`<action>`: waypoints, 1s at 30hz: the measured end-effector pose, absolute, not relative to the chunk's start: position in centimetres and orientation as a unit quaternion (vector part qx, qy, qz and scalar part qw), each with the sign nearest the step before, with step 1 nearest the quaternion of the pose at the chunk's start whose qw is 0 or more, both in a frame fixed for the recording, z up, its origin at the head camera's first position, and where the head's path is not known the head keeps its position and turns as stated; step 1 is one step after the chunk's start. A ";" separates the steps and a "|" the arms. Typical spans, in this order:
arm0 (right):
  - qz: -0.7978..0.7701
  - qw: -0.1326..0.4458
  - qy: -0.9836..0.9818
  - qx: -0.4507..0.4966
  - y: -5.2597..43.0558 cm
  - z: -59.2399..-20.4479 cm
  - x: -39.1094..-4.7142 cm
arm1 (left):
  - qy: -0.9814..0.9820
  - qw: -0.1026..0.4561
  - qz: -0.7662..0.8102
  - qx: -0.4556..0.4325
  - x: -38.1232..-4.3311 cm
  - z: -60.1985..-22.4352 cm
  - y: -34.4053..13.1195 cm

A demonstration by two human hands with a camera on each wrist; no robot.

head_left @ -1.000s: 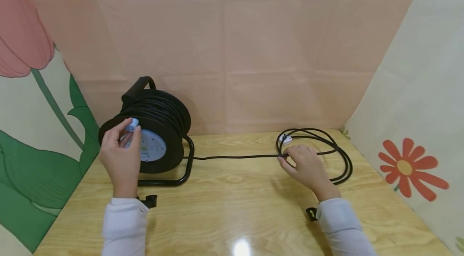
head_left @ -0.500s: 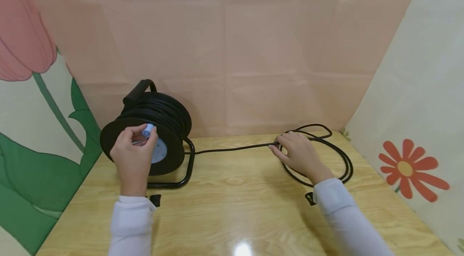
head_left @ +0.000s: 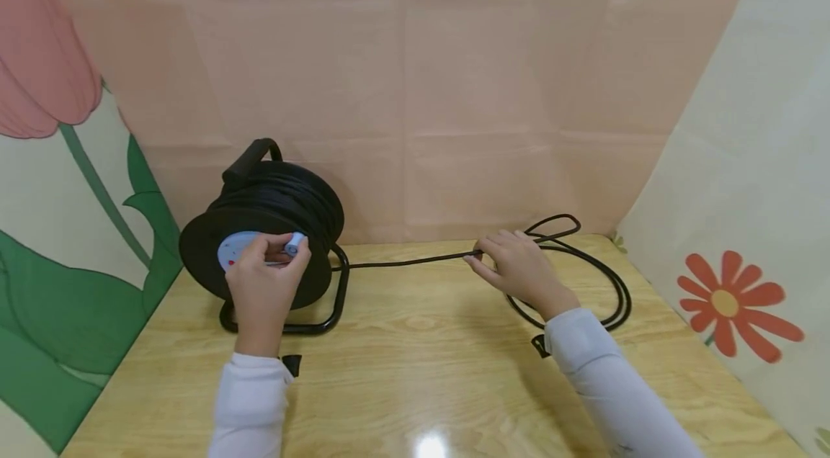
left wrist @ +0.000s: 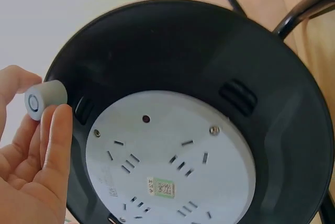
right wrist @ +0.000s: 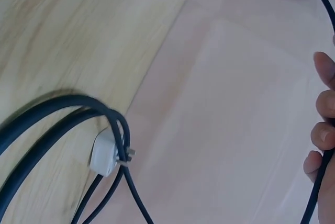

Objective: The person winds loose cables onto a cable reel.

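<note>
On the left of the table stands a black cable reel (head_left: 204, 249) with cable wound on its drum. My left hand (head_left: 262, 296) pinches the small pale blue winding knob (head_left: 295, 243) near the rim of the reel's face; the left wrist view shows thumb and fingers around this knob (left wrist: 46, 99). The reel's round socket panel (left wrist: 172, 166) has several slots. A straight stretch of black cable (head_left: 408, 262) runs from the reel to my right hand (head_left: 521, 274), whose fingers curl around it. Loose cable loops (head_left: 619, 285) lie beyond that hand.
A white plug (right wrist: 104, 153) shows among the loops in the right wrist view. The reel's tubular stand (head_left: 337, 307) rests on the wooden table (head_left: 415, 371). A pink back wall (head_left: 454, 83) and flower-printed side walls enclose the table.
The knob and left hand have swung rightward and down around the reel's face, and the panel has turned. My right hand has shifted left toward the reel with the cable, and the loops have shrunk.
</note>
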State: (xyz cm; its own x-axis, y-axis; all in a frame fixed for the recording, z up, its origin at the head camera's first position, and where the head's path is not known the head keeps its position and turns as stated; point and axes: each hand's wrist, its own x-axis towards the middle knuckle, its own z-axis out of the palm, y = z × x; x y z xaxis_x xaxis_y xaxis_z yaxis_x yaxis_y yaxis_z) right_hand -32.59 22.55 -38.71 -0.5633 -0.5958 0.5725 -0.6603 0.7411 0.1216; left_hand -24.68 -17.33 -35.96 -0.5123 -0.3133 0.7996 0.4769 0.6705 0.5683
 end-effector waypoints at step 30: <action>0.061 0.269 -0.870 0.410 16.7 -41.0 -33.8 | -0.902 0.240 -0.358 0.006 -23.4 -36.8 -16.5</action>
